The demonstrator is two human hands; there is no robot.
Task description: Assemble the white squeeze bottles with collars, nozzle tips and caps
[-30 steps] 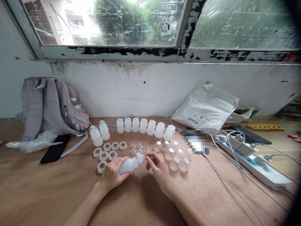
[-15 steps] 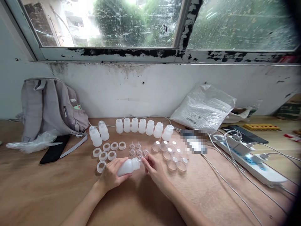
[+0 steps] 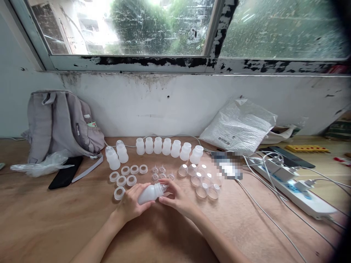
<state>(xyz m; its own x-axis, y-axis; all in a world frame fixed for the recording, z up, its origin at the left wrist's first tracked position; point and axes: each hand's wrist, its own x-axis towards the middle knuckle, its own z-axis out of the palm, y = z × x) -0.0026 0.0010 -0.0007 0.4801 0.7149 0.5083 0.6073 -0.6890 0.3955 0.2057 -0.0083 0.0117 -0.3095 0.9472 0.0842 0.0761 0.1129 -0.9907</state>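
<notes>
Now, head view: left hand (image 3: pixel 131 202) wraps white bottle (image 3: pixel 148 194), fingers closed round its body. Bottle lies tilted over mid-desk (image 3: pixel 153 241), well forward of back edge, neck toward right hand (image 3: pixel 177 198). Right fingers curl part-open about clear teat (image 3: pixel 163 187) at bottle's mouth; pinching or just touching, can't tell! White rings (image 3: pixel 121 180) near left hand, clear domes (image 3: pixel 202 190) beyond right. Bottle row (image 3: pixel 166 146) lines desk's back edge; backpack (image 3: pixel 59 124) at back left corner.
</notes>
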